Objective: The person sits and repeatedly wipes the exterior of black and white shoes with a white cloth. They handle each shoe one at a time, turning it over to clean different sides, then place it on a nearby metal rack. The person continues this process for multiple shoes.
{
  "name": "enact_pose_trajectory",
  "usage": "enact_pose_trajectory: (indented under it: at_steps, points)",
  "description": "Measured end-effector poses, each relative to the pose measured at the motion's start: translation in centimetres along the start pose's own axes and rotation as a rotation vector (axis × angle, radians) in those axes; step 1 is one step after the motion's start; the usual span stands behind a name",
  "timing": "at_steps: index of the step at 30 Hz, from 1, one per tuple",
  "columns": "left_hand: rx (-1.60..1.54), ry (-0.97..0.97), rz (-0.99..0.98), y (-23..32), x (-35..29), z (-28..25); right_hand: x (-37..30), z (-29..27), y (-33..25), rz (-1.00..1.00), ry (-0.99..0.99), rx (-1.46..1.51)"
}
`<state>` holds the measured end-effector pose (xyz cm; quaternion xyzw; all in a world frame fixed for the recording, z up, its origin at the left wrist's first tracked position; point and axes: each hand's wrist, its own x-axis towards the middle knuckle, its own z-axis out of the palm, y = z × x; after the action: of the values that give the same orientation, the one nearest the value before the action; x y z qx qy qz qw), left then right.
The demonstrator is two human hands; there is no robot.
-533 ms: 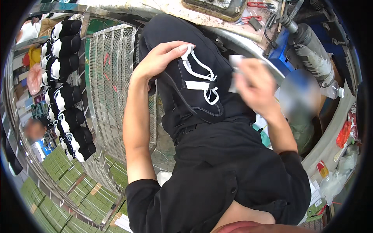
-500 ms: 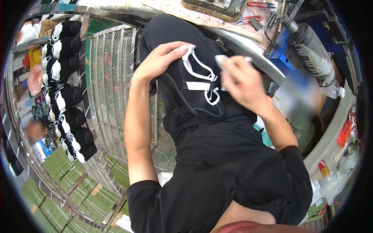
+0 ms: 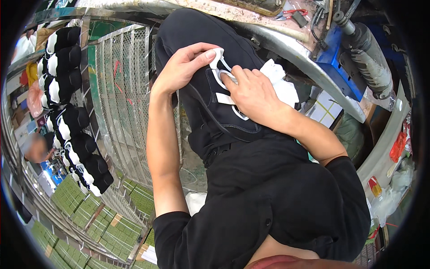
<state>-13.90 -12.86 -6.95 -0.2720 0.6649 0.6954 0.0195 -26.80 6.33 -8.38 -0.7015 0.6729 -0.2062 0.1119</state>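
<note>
Across my lap lies a black shoe with pale stitching, white laces and a white strip across it. My left hand is closed in a pinch on the white tab at the shoe's far end. Over the lacing, my right hand has curled fingers, its index fingertip at a white lace loop. A crumpled white cloth sticks out from beneath that hand's far side; its palm and much of the shoe's right part are hidden.
To the left, several black-and-white shoes hang on a rack beside a wire mesh panel. A worktable at the far side carries red-handled snips. A grey machine arm stands at right, and a person is blurred far left.
My right hand has moved left and down onto the shoe's lacing, and the white cloth now spreads beside it. The left hand keeps its pinch on the tab.
</note>
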Motion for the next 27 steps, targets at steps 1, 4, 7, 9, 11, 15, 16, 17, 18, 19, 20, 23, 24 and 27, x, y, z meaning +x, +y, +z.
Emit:
enact_pose_trajectory:
  at_steps: [1,4,7,9,11,15,16,17,18,19,20,23,24,27]
  points:
    - [-0.023,0.005,-0.014,0.1,0.0,0.0,0.0,-0.1,-0.1,-0.001,0.015,-0.008]
    - [-0.091,0.018,-0.041,0.3,0.1,0.1,0.0,0.0,-0.2,0.006,0.095,-0.038]
    - [-0.119,0.025,-0.037,0.3,0.2,0.2,0.5,0.7,-0.3,0.032,0.18,-0.081]
    - [-0.088,0.021,-0.024,0.2,0.2,0.1,0.6,0.9,-0.5,0.046,0.153,-0.118]
    - [-0.108,0.029,-0.026,0.0,0.3,0.0,-0.1,1.1,-0.4,0.039,0.154,-0.062]
    - [-0.128,0.035,-0.039,0.0,0.2,0.1,0.4,1.5,-0.5,0.085,0.191,-0.073]
    - [-0.122,0.035,-0.041,0.1,0.1,0.0,0.7,1.6,-0.5,0.094,0.188,-0.085]
    - [-0.138,0.032,-0.04,0.0,0.0,0.1,0.4,1.6,-0.6,0.092,0.188,-0.072]
    - [-0.153,0.03,-0.039,-0.2,-0.1,0.2,-0.3,1.6,-0.7,0.09,0.187,-0.058]
    - [-0.165,0.028,-0.033,-0.3,-0.1,0.3,-0.5,1.6,-0.7,0.085,0.191,-0.048]
    - [-0.171,0.036,-0.042,-0.3,-0.1,0.4,-0.2,1.6,-0.6,0.098,0.206,-0.043]
    - [-0.164,0.034,-0.035,-0.2,0.0,0.0,0.4,1.6,-0.6,0.126,0.224,-0.026]
    - [-0.164,0.028,-0.03,-0.3,0.0,0.2,0.1,1.8,-0.7,0.126,0.221,-0.019]
    - [-0.151,0.038,-0.009,-0.1,-0.1,0.2,-0.1,1.5,-0.8,0.121,0.248,0.006]
